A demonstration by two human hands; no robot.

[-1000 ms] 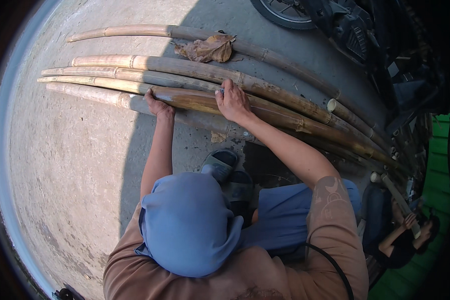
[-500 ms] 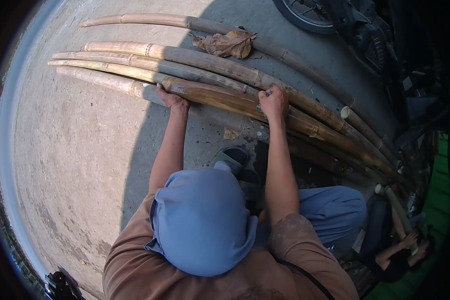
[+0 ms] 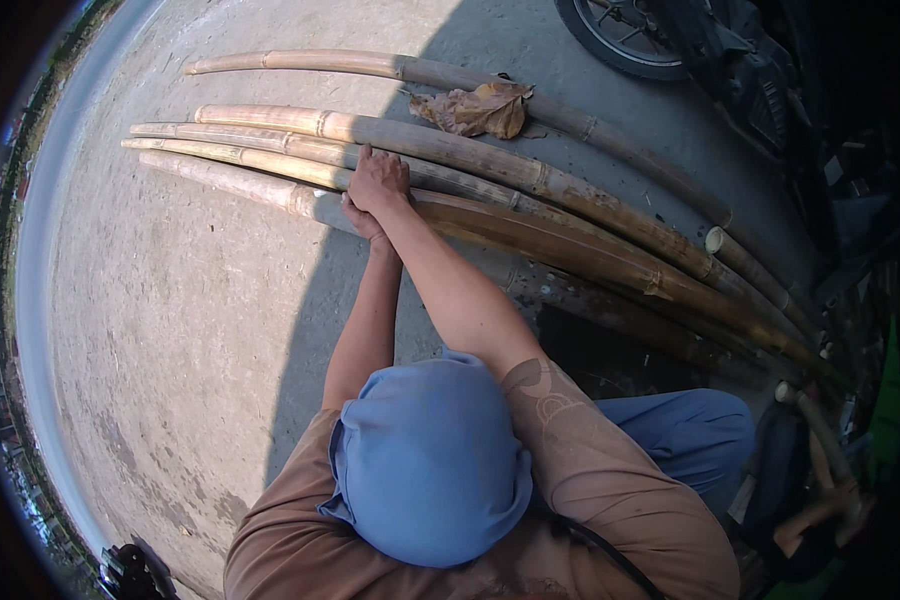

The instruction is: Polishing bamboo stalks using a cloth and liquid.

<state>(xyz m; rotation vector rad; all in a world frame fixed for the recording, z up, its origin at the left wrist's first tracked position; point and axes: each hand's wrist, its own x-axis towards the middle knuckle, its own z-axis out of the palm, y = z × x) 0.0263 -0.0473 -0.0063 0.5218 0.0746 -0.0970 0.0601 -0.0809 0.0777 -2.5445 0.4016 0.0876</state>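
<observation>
Several long bamboo poles lie side by side on the ground. The nearest upper one, a brown wet-looking bamboo pole [image 3: 560, 235], runs from the left toward the lower right. My left hand [image 3: 363, 219] is closed around its near side, partly covered by my right wrist. Crossing over it, my right hand [image 3: 381, 183] is closed on top of the same pole. Whatever lies under its palm is hidden. Behind this pole lie another bamboo pole [image 3: 440, 135] and, farther off, a thinner bamboo pole [image 3: 350, 62].
A dry brown leaf [image 3: 480, 108] rests against the far pole. At the upper right stands a motorbike, its wheel [image 3: 625, 35] near the poles. Another person [image 3: 790, 500] at the lower right handles a short bamboo piece. Sunlit concrete [image 3: 170, 300] spreads to the left.
My right hand has slid left along the pole and now overlaps my left hand; the small bluish thing seen under it before is hidden. My left hand stays on the pole. The view has shifted slightly.
</observation>
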